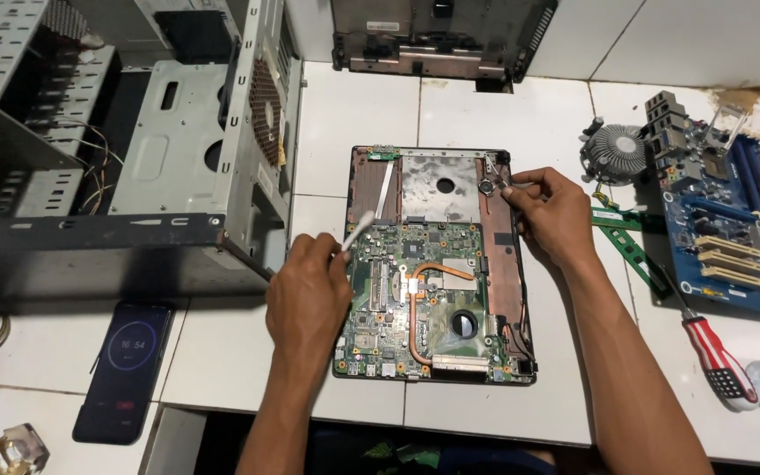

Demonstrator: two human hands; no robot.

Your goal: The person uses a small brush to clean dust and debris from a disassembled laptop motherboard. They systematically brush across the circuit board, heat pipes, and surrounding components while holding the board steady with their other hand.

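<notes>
Left hand [308,286] gripping a white brush [359,232], tip pointing up and right over the motherboard [415,295] of the opened laptop base [440,264] lying mid-table. Right hand [549,215] pinching the base's upper right corner, nearer there.
</notes>
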